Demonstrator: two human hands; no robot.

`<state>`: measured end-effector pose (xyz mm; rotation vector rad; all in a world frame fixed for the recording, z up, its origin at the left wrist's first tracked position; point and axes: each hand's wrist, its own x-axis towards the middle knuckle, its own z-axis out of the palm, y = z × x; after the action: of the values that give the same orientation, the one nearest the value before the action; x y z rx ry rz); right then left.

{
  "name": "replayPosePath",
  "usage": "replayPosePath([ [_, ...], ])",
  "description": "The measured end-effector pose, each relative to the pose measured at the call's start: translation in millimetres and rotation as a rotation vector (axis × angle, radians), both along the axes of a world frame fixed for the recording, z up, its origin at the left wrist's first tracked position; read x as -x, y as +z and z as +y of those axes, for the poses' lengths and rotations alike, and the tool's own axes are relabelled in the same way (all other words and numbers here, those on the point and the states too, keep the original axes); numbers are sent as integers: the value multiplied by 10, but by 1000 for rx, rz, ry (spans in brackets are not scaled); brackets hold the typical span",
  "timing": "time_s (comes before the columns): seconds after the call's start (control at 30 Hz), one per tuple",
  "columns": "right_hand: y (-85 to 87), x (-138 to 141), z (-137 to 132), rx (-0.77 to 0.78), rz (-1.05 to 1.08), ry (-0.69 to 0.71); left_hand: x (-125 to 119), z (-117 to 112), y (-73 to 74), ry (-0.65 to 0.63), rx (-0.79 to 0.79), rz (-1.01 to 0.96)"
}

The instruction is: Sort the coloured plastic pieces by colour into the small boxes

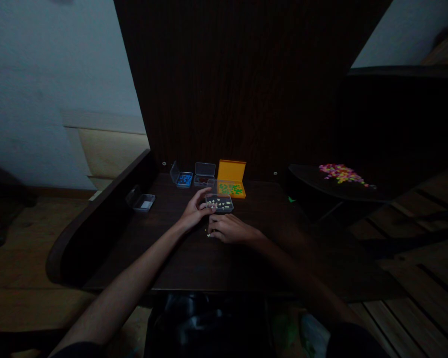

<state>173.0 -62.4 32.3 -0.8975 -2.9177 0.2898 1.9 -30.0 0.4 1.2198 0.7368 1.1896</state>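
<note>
My left hand [194,210] grips the left side of a small clear plastic box [229,210], its thumb and fingers around the edge. Several cream-coloured small pieces [223,203] lie inside that box. Just in front of it, my right hand [232,229] is low over the table with its fingers curled together. Whatever the right fingertips hold, if anything, is hidden. A few tiny pale and yellow pieces [208,235] rest on the table beside those fingertips. Behind the clear box stands an open orange box [232,171] with green pieces [229,189] in it.
Farther back are an open clear box of blue pieces [184,179] and another with dark reddish pieces [204,180]. To the left sits an open clear case [145,203] with something white inside. A heap of multicoloured pieces [341,174] lies on a side shelf [306,176]. A raised board [97,214] edges the table's left.
</note>
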Motion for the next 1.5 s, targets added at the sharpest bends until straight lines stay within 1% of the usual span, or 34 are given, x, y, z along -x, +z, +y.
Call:
replayPosePath([
  [0.2,51,24,-35,14,-29,13,-3,-24,38,4,14,9],
  [0.4,1,31,-30,-11,-17,35,-14,-5,9,23,-8,26],
  [0.53,-45,83,-80,-71,-76,-11,-15,-10,7,6,1,14],
  [0.6,-39,110,-122,-89,-104,-32,-13,-15,12,1,13,10],
  [0.7,56,101,-173,-60,-71,-41,-9,-17,21,2,14,10],
  [0.77,175,40,-171,-38,39,-43,-9,-17,29,7,-10,14],
  [0.87,370,-128,-88,-56,263,-82,-14,-25,43,11,-47,19],
  [0.97,486,-305,56,-104,342,-168,-31,-43,51,-10,-18,3],
  [1.07,481,-402,176,-154,272,-270,-52,-61,48,-32,22,-24],
  [1.17,403,-406,235,-179,158,-354,-71,-72,44,-44,41,-41],
  [1.3,316,-363,254,-180,55,-368,-79,-81,42,-55,62,-38],
  [1.5,305,-348,235,-200,-83,-379,-72,-88,36,-74,17,-38],
])
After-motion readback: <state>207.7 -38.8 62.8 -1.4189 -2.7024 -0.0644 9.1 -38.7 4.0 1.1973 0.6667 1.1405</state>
